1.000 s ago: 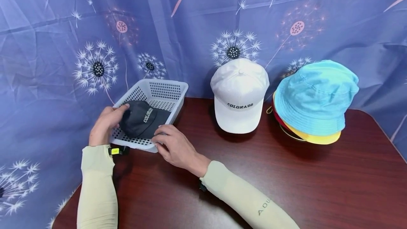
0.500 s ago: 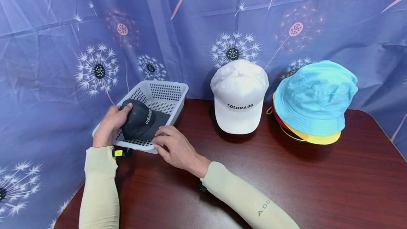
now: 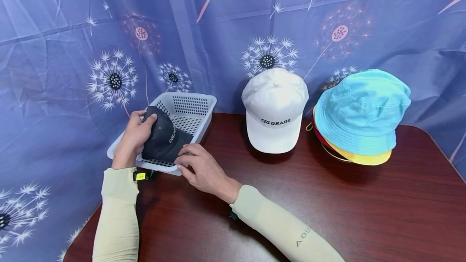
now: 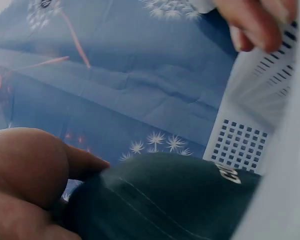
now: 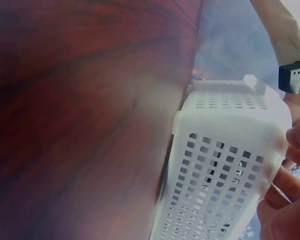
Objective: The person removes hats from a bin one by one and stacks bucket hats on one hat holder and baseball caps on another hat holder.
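Observation:
A dark baseball cap [image 3: 160, 138] with COLORADO lettering is tilted inside the light grey perforated basket [image 3: 204, 127], its brim toward the basket's right side. My left hand [image 3: 134, 136] grips the crown's left edge, thumb on top; the left wrist view shows those fingers at the edge of the dark crown [image 4: 160, 195]. My right hand [image 3: 202, 169] holds the basket's rim near its front right corner, with bent fingers over the edge. From the right wrist view, fingertips [image 5: 295, 187] meet the rim above the perforated side wall.
A white COLORADO cap [image 3: 274, 108] stands right of the basket. Farther right is a stack of bucket hats, with a light blue hat [image 3: 362, 110] on top and a yellow brim [image 3: 371, 159] below. A blue dandelion-print curtain [image 3: 225, 51] hangs behind the dark red table [image 3: 291, 197].
My left hand has moved right and slightly up with the dark cap, whose crown now rises and tilts more. The right hand has stayed at the basket's rim.

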`<action>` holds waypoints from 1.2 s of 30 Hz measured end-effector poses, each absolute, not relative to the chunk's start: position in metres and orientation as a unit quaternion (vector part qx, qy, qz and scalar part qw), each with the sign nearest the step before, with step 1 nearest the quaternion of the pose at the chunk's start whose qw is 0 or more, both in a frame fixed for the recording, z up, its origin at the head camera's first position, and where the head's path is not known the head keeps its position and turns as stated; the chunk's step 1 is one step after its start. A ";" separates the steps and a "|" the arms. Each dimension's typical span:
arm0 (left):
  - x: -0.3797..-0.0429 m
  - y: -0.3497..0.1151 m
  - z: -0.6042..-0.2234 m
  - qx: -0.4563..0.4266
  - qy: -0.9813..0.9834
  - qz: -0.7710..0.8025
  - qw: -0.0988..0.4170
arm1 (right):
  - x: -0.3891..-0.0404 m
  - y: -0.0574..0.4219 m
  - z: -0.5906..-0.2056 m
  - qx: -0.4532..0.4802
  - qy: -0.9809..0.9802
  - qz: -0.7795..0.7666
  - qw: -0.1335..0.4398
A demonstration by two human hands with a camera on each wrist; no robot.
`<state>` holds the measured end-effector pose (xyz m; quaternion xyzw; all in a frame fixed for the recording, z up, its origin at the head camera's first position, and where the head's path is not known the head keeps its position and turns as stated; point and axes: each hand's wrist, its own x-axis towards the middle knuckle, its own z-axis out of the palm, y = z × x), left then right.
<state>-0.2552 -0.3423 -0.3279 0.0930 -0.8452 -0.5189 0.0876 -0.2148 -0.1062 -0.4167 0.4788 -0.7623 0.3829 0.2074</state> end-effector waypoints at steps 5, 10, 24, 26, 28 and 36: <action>-0.256 -0.336 -0.328 0.095 -0.854 -0.496 0.122 | -0.216 -0.106 -0.417 0.478 -0.764 0.383 0.202; -0.255 -0.334 -0.327 0.098 -0.852 -0.492 0.151 | -0.216 -0.106 -0.418 0.481 -0.763 0.380 0.204; -0.245 -0.320 -0.313 0.060 -0.804 -0.540 0.242 | -0.215 -0.106 -0.418 0.477 -0.762 0.394 0.194; -0.243 -0.317 -0.310 0.054 -0.800 -0.543 0.251 | -0.215 -0.106 -0.418 0.477 -0.760 0.396 0.193; -0.240 -0.315 -0.306 0.047 -0.795 -0.547 0.259 | -0.215 -0.105 -0.419 0.477 -0.759 0.399 0.192; -0.226 -0.310 -0.292 0.017 -0.746 -0.595 0.299 | -0.214 -0.104 -0.418 0.480 -0.755 0.409 0.182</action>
